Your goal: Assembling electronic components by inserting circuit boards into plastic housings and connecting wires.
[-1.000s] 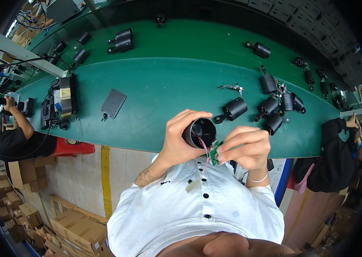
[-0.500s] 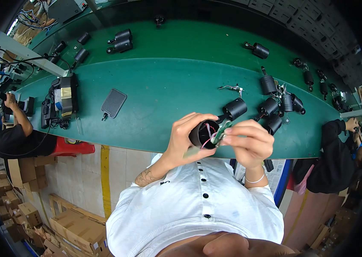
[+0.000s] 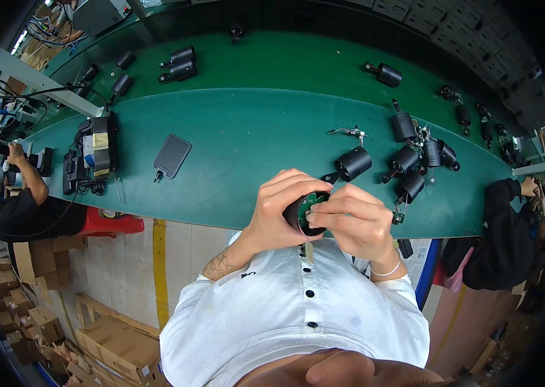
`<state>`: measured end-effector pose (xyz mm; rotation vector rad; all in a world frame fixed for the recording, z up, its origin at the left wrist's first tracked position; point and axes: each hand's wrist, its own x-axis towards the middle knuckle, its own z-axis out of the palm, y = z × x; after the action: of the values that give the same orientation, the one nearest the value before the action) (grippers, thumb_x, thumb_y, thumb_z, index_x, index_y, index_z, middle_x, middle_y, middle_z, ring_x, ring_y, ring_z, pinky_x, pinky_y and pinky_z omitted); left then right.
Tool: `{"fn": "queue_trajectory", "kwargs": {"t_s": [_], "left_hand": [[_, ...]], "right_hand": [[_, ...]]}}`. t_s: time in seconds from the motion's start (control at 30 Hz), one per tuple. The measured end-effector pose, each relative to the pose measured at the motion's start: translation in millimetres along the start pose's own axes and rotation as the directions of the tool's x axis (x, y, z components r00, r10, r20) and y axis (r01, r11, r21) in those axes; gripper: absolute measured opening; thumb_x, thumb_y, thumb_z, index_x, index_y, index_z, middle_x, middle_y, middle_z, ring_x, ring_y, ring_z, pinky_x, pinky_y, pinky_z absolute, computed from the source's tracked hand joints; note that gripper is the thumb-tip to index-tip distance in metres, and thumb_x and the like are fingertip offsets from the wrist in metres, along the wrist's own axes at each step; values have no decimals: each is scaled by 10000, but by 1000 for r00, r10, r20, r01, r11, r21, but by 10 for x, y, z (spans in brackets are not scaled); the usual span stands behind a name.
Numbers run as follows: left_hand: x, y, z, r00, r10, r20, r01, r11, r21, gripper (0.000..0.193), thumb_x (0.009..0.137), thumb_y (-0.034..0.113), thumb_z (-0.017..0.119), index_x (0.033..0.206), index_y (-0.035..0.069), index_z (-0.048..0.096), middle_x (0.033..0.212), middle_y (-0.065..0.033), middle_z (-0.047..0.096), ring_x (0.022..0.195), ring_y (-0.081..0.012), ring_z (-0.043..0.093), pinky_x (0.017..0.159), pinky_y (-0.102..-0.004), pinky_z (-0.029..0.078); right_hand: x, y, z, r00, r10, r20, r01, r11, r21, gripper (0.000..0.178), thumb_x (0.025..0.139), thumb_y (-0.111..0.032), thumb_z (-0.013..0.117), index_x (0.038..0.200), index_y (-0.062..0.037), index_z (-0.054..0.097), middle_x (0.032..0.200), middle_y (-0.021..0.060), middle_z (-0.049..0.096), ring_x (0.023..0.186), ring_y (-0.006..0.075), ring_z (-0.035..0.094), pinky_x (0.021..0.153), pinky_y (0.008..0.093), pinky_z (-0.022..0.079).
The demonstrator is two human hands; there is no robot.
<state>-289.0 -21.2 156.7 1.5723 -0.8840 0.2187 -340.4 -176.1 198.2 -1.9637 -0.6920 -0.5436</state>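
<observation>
My left hand [image 3: 271, 213] is wrapped round a black cylindrical housing [image 3: 293, 218], its open mouth tilted toward my right. A round green circuit board [image 3: 312, 200] sits in that mouth, seemingly inside the rim. The fingers of my right hand [image 3: 356, 222] are pinched together on the board, covering part of it. A pink wire runs out at the housing's lower edge, and a small pale connector [image 3: 309, 252] hangs below it in front of my shirt. Another black housing [image 3: 354, 164] lies on the green table just beyond my hands.
Several black housings [image 3: 404, 159] with loose wired parts cluster at the right. A dark flat plate [image 3: 172, 156] lies left of centre, near a black bench device [image 3: 95, 155]. More housings [image 3: 183, 68] rest on the far green strip. One co-worker [image 3: 21, 193] is at the left, another [image 3: 495, 232] at the right.
The circuit board has moved from outside the housing into its mouth, and my right hand has come left with it. A pale connector now hangs below the housing.
</observation>
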Motion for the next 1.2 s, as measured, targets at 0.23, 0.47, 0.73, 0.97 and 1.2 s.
{"fn": "queue_trajectory", "kwargs": {"t_s": [0.23, 0.47, 0.73, 0.97, 1.2], "left_hand": [[10, -8, -48, 999, -10, 33, 12, 998, -60, 515, 481, 66, 780, 987, 46, 680, 866, -41, 685, 744, -178, 585, 738, -301, 449], [41, -4, -133, 996, 29, 87, -27, 999, -17, 499, 489, 62, 771, 979, 44, 678, 872, -44, 688, 735, -177, 586, 737, -303, 451], [48, 54, -146, 993, -76, 90, 75, 997, 16, 509, 480, 46, 764, 980, 42, 673, 872, -49, 687, 719, -184, 573, 728, -301, 449], [12, 11, -178, 989, -77, 129, 78, 997, -8, 548, 445, 18, 758, 985, 42, 668, 859, -50, 680, 705, -187, 558, 729, -300, 451], [50, 43, -205, 984, -82, 159, 85, 996, -11, 552, 441, 1, 758, 983, 41, 666, 840, -49, 672, 692, -185, 555, 715, -293, 454]], "right_hand": [[15, -67, 19, 999, 40, -12, -40, 999, -1, 161, 629, 67, 668, 745, -20, 739, 817, 68, 701, 649, 165, 536, 608, 256, 472], [25, -54, 12, 996, 89, -31, -86, 992, 93, 169, 631, 78, 671, 750, -21, 738, 829, 66, 703, 651, 167, 533, 618, 261, 474], [19, -38, 92, 997, 59, -58, -58, 998, 16, 170, 651, 102, 664, 779, 3, 714, 856, 70, 680, 682, 188, 535, 628, 266, 463], [-10, -24, 114, 985, 163, -51, -158, 983, 91, 161, 643, 87, 699, 759, -18, 736, 809, 62, 701, 679, 171, 542, 637, 254, 464], [33, -46, -25, 977, 194, -91, -171, 962, 211, 166, 642, 77, 723, 764, -34, 746, 804, 62, 713, 681, 163, 546, 639, 255, 459]]}}
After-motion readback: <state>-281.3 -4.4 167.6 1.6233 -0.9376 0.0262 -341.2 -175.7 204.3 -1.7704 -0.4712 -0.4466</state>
